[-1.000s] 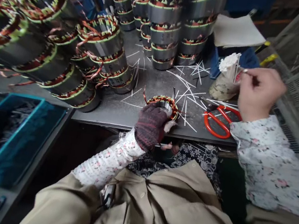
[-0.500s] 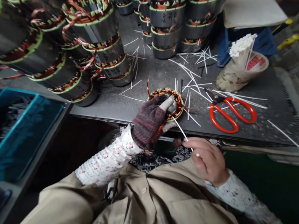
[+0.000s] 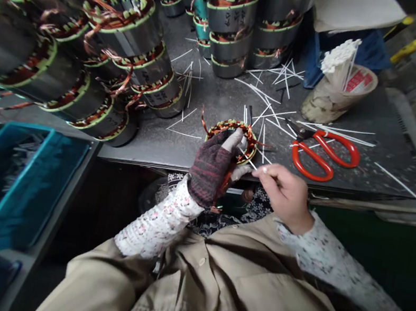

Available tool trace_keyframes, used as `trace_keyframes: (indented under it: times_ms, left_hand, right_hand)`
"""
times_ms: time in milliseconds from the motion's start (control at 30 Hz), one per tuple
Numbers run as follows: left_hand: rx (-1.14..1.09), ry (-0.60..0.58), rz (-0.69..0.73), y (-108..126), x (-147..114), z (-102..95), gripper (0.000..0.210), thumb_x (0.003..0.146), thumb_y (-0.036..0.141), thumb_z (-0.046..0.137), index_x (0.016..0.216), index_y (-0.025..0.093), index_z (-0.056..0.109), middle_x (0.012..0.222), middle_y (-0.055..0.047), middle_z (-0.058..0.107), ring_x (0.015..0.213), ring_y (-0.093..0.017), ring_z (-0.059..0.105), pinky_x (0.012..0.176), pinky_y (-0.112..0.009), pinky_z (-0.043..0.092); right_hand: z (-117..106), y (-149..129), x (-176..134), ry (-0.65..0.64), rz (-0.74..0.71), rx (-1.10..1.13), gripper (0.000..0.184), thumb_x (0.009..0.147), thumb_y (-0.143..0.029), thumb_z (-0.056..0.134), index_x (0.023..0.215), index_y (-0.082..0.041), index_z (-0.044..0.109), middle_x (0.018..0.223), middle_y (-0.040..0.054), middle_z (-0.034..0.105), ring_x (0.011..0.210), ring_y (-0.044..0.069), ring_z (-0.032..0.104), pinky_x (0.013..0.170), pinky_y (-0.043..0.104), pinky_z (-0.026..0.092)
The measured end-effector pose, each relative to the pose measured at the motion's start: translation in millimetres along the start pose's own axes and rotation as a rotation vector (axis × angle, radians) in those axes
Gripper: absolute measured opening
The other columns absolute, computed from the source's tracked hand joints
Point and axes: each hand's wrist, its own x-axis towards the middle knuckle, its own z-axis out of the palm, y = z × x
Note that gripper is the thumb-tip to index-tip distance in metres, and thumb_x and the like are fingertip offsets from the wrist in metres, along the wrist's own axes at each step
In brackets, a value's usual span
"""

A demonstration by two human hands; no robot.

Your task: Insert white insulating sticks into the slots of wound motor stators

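Observation:
My left hand (image 3: 215,162), in a dark striped glove with pale fingertips, is wrapped round a motor stator (image 3: 251,152) at the bench's front edge. The stator has a ring of copper windings, with loose copper leads sticking out. My bare right hand (image 3: 282,192) pinches a thin white stick (image 3: 249,160) beside the stator's near right rim. The stick's far end reaches into the ring, where the glove partly hides it. Left fingertips show below the ring, close to my right fingertips.
Red-handled scissors (image 3: 325,152) lie to the right among scattered white sticks (image 3: 277,103). Behind them stands a cup (image 3: 328,99) of white sticks. Stacked stators (image 3: 231,36) line the back and left of the bench. A teal bin (image 3: 41,163) sits at the left.
My right hand has moved up and left, closer to the stator, and less of the white stick shows between its fingers and the ring. The left hand keeps its hold.

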Motion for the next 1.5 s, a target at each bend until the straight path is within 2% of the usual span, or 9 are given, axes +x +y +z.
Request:
trace_keyframes:
  times_ms: [100,167,300,433,633,767,1167,1300,1500]
  left_hand:
    - [-0.306,0.048,-0.151,3,-2,7.9,0.055,0.105,0.039,0.052,0.155,0.026,0.032,0.141,-0.015,0.060,0.112,-0.021,0.072,0.094,-0.039,0.063]
    - [-0.371,0.089,-0.177,5,-2,9.5,0.039,0.103,0.034,0.056,0.142,0.027,0.052,0.134,-0.011,0.065,0.114,-0.020,0.071,0.097,-0.040,0.062]
    - [-0.332,0.152,-0.142,6,1,5.9,0.008,0.096,0.024,0.067,0.101,0.024,0.073,0.118,-0.005,0.073,0.112,-0.019,0.071,0.105,-0.042,0.059]
    - [-0.278,0.145,-0.086,5,4,2.7,0.009,0.096,0.024,0.068,0.103,0.023,0.072,0.109,-0.005,0.075,0.111,-0.020,0.073,0.104,-0.044,0.059]
    - [-0.066,-0.035,-0.082,0,0,0.5,0.015,0.101,0.028,0.061,0.114,0.026,0.067,0.118,-0.004,0.074,0.114,-0.016,0.071,0.103,-0.042,0.060]
    - [-0.065,0.001,-0.005,3,0,-2.8,0.016,0.100,0.024,0.058,0.114,0.025,0.067,0.114,-0.002,0.076,0.114,-0.017,0.071,0.107,-0.044,0.057]
    - [0.092,0.029,-0.039,9,3,-7.0,0.017,0.100,0.036,0.061,0.090,0.023,0.058,0.096,-0.004,0.073,0.102,-0.019,0.072,0.093,-0.045,0.063]
    - [0.074,0.046,-0.027,13,3,1.6,0.015,0.097,0.033,0.066,0.089,0.024,0.058,0.093,-0.003,0.074,0.100,-0.019,0.074,0.095,-0.044,0.064]
    - [0.144,0.010,0.068,16,-2,14.5,0.013,0.099,0.030,0.059,0.110,0.022,0.060,0.108,-0.006,0.074,0.115,-0.020,0.070,0.112,-0.048,0.054]
  right_hand:
    - [13,3,13,0.056,0.157,0.149,0.017,0.091,-0.032,0.067,0.077,-0.022,0.068,0.072,0.0004,0.073,0.059,0.014,0.064,0.056,0.028,0.051]
    - [13,1,17,0.031,0.219,0.165,0.018,0.093,-0.034,0.065,0.080,-0.021,0.070,0.069,-0.0002,0.071,0.052,0.012,0.058,0.050,0.026,0.047]
    - [4,-8,20,-0.045,0.118,0.088,0.022,0.096,-0.028,0.056,0.078,-0.021,0.068,0.072,0.0011,0.068,0.061,0.013,0.061,0.059,0.028,0.049]
    - [4,-8,26,-0.063,0.002,-0.082,0.023,0.093,-0.024,0.057,0.071,-0.021,0.061,0.068,0.0005,0.062,0.063,0.014,0.058,0.062,0.029,0.044]
    - [11,2,35,-0.058,0.058,-0.211,0.022,0.085,-0.026,0.063,0.065,-0.022,0.054,0.065,-0.0008,0.056,0.052,0.011,0.044,0.052,0.028,0.034]
    - [3,-12,36,-0.232,0.124,-0.216,0.033,0.089,-0.035,0.061,0.061,-0.022,0.049,0.058,-0.0022,0.050,0.053,0.011,0.041,0.052,0.028,0.029]
    - [-30,-23,26,-0.355,0.303,0.529,0.043,0.096,-0.056,0.059,0.070,-0.022,0.059,0.071,0.0031,0.060,0.068,0.017,0.058,0.061,0.034,0.049]
    - [-34,-29,29,-0.192,0.350,0.548,0.043,0.095,-0.045,0.064,0.062,-0.023,0.049,0.057,-0.0019,0.045,0.055,0.014,0.045,0.052,0.031,0.041]
    - [17,-18,74,0.039,0.247,0.525,0.037,0.097,-0.053,0.051,0.074,-0.024,0.052,0.076,0.0028,0.061,0.073,0.016,0.062,0.070,0.034,0.055]
